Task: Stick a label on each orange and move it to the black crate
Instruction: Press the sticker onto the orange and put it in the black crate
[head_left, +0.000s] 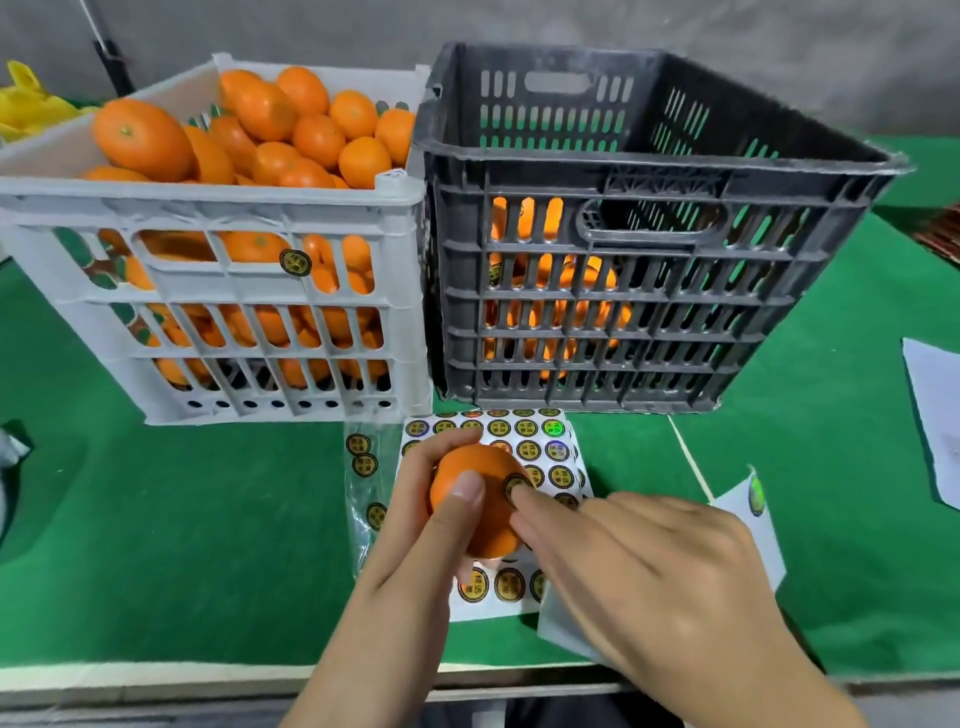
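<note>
The orange (470, 512) is held just above the sheet (543, 441) of stickers at the near edge of the table (156, 519), with a label (516, 487) on its upper right face. The left hand (415, 525) is clamped round it, thumb across the near side and fingers curled over the far side. The right hand (654, 577) comes in from the right with fingers straight and spread, holding nothing, one fingertip (522, 503) pressing on the label. The black crate (649, 156) stands straight ahead and a little to the right of the orange, just past the far edge of the sheet. Its tall near wall faces the hands and a few oranges show low through the slats. The move probably turns on height: the orange has to rise over that near rim and go forward and right. The right hand is on the crate's side, but the left has the fruit. The white crate (208, 202), heaped with oranges, touches the black one on its left.
</note>
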